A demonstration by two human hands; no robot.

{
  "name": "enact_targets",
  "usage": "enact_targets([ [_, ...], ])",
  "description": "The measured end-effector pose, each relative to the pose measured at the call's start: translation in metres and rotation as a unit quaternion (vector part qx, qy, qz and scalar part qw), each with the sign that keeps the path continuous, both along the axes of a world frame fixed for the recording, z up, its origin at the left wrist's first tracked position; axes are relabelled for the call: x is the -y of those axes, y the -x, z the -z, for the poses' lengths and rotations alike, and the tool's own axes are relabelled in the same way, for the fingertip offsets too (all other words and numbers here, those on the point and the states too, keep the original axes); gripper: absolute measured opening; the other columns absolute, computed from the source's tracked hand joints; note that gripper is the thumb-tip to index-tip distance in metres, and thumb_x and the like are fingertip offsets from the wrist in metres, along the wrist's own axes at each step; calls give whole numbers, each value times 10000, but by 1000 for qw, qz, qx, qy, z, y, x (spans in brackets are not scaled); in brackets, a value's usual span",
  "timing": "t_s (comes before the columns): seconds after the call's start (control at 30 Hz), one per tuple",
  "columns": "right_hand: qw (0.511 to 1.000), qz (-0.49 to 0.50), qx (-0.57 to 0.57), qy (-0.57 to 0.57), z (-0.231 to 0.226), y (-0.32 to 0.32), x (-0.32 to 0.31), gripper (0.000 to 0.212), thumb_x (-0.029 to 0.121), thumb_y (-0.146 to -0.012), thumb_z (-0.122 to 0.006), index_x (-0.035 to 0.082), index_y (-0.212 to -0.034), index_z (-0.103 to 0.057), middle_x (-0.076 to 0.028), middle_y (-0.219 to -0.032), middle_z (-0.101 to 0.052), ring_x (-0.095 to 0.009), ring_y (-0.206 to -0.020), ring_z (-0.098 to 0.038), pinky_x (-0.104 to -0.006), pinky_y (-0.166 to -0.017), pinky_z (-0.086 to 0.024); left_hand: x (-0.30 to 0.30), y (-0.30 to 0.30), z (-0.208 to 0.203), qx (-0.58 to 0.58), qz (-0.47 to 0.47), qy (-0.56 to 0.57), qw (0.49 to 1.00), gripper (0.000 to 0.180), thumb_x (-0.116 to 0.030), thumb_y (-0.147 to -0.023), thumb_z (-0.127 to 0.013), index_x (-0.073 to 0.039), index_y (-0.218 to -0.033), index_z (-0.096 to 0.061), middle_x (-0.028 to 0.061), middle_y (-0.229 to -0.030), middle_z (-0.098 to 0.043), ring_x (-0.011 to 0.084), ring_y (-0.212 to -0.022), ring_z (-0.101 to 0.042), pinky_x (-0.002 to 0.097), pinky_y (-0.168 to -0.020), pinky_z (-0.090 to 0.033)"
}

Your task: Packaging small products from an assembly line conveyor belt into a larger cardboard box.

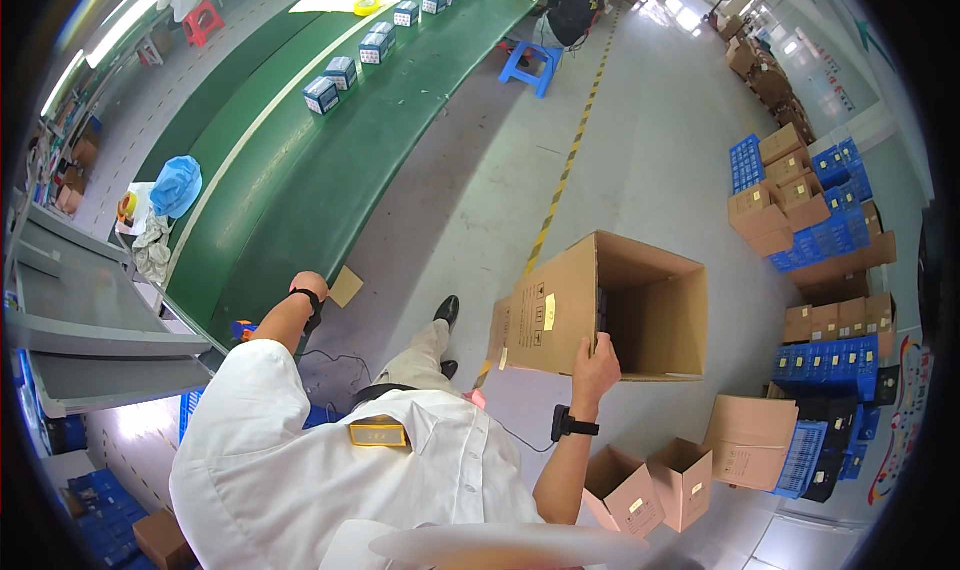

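Note:
My right hand [597,368] grips the edge of a large open cardboard box [560,305], thumb and fingers closed over its wall. The box is tipped so that its open mouth faces right, and I see only bare cardboard inside. My left hand [312,286] is at the near right edge of the green conveyor table [290,210]. Its fingers are mostly hidden from me, so its grip is unclear. Just beyond that hand, lower down, lies a flat tan cardboard piece [346,287].
Small blue-and-white boxes [321,95] line the table's far part, where a person [572,5] works near a blue stool [530,67]. A blue cap [176,186] lies at left. Cartons and blue crates [825,235] are stacked at right; two open cartons [625,490] stand behind my right arm.

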State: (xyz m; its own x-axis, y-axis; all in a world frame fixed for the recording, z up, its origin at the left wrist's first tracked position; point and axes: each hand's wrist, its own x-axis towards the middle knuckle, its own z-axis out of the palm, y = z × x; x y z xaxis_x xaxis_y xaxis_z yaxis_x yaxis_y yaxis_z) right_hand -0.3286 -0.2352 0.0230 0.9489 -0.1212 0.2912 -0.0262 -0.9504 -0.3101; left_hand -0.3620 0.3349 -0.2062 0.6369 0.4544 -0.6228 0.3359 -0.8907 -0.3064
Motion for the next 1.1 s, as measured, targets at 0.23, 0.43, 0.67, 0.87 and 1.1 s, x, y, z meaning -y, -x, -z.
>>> enact_targets([
  [0.23, 1000, 7, -3, 9, 2, 0, 0, 195, 183, -829, -665, 70, -966, -584, -126, -846, -645, -342, -760, -627, -440, -616, -488, 0, 0, -3, 12, -2, 14, 1000, 391, -432, -831, -598, -98, -976, -740, 98, -1026, -710, 268, -972, -679, 398, -823, -545],
  [0.43, 1000, 0, 0, 4, 3, 0, 1, 197, 183, -828, -667, 73, -968, -584, -124, -850, -647, -341, -758, -629, -439, -617, -491, 0, 0, -6, 12, 0, 22, 1000, 391, -438, -824, -616, -96, -968, -741, 100, -1021, -711, 268, -972, -678, 390, -833, -539],
  [0.67, 1000, 0, 8, 2, 4, 1, 3, 196, 187, -830, -664, 74, -967, -581, -121, -853, -649, -343, -763, -630, -442, -623, -494, 4, -1, -15, 29, -21, 36, 999, 386, -439, -806, -638, -97, -950, -744, 105, -1002, -713, 275, -962, -679, 392, -828, -539],
  [0.87, 1000, 4, -9, 6, 0, 5, 0, 191, 198, -841, -654, 72, -961, -576, -120, -861, -650, -345, -773, -630, -446, -625, -492, 3, 2, -9, 23, -8, 14, 1000, 370, -423, -800, -645, -91, -928, -744, 110, -980, -713, 280, -927, -686, 392, -784, -548],
  [1.1, 1000, 2, -20, 12, -4, 3, 1, 185, 238, -881, -613, 73, -958, -579, -127, -864, -647, -345, -785, -630, -444, -623, -484, -12, 4, 15, 88, -10, 34, 995, 281, -339, -736, -664, -75, -803, -732, 148, -852, -703, 324, -820, -679, 416, -722, -540],
])
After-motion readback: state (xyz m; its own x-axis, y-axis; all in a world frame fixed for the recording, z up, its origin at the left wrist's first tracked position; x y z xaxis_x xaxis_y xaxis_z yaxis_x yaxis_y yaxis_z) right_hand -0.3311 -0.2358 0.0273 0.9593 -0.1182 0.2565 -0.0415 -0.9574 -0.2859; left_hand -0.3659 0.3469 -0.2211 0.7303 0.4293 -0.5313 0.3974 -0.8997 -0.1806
